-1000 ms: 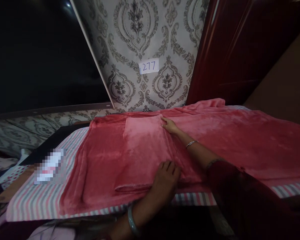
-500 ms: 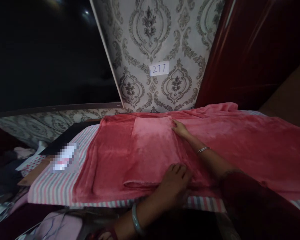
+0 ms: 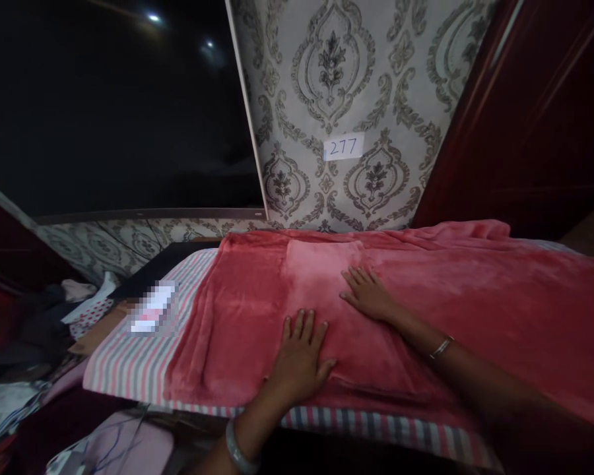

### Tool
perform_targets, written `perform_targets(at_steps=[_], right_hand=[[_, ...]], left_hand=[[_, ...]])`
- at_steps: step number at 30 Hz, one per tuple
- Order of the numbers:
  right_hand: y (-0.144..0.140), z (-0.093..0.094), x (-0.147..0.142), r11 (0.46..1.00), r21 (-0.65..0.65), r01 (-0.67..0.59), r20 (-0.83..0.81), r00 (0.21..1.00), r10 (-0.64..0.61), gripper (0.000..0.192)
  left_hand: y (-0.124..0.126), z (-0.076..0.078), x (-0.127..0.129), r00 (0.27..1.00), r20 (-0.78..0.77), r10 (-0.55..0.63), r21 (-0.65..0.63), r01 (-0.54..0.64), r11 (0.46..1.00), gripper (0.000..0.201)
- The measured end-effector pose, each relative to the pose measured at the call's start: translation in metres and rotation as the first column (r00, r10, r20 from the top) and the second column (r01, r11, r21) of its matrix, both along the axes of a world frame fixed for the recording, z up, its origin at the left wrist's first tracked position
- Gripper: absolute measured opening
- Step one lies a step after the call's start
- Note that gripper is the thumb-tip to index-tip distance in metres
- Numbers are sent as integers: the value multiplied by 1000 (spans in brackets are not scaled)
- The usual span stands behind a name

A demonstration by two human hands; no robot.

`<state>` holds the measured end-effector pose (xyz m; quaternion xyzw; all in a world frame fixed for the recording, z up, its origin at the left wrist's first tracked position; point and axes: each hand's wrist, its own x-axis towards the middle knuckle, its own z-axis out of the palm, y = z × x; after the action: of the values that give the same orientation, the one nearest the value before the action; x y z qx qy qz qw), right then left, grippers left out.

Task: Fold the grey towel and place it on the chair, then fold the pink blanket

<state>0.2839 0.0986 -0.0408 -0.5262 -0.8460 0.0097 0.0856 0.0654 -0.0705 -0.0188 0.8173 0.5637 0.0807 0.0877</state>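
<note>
A red plush blanket (image 3: 242, 316) lies across a long padded surface, with one part folded over into a paler strip in the middle. My left hand (image 3: 299, 359) rests flat on the near part of that strip, fingers spread and palm down. Farther back and to the right, my right hand (image 3: 369, 293) also presses flat on the folded part, its fingers apart. Neither hand grips the fabric. The blanket spreads on to the right beyond my right arm, with loose creases along its back edge.
Beneath the blanket is a striped cover (image 3: 123, 359), with a blurred white and pink item (image 3: 153, 310) on it. A large dark screen (image 3: 129, 119) stands behind at left. A paper marked 277 (image 3: 344, 146) is on the patterned wall. Clothes (image 3: 92, 316) are piled at far left.
My right hand has left the fold's back edge and come nearer, now flat. My left hand has shifted left and spread open on the fold. The view has turned slightly left.
</note>
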Motion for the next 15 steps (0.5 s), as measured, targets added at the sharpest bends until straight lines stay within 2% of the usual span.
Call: perform_targets(at_steps=[4, 6, 7, 8, 10, 12, 13, 15], right_hand=[[32, 35, -10, 995, -73, -74, -202, 978, 58, 46], [54, 50, -30, 992, -53, -114, -288, 953, 94, 43], [66, 55, -42, 989, -43, -139, -313, 942, 119, 45], [77, 58, -56, 985, -37, -167, -331, 932, 145, 47], [98, 59, -85, 974, -37, -226, -373, 907, 196, 51], [116, 55, -107, 961, -52, -272, -402, 886, 229, 57], [124, 51, -115, 955, -68, -290, -410, 881, 238, 60], [138, 44, -122, 941, -117, -318, -409, 879, 246, 65]], left_hand=[[-3, 8, -14, 985, 174, 2, 37, -9, 999, 60], [-1, 5, -30, 942, 324, 89, 95, -126, 987, 55], [0, 1, -39, 895, 420, 151, 103, -213, 972, 55], [1, -4, -49, 826, 521, 213, 78, -295, 952, 58], [2, -16, -66, 637, 698, 328, -75, -391, 917, 71], [1, -23, -78, 447, 776, 445, -281, -386, 879, 87], [1, -24, -82, 377, 780, 500, -370, -366, 854, 93], [-2, -23, -85, 291, 762, 579, -490, -325, 809, 99]])
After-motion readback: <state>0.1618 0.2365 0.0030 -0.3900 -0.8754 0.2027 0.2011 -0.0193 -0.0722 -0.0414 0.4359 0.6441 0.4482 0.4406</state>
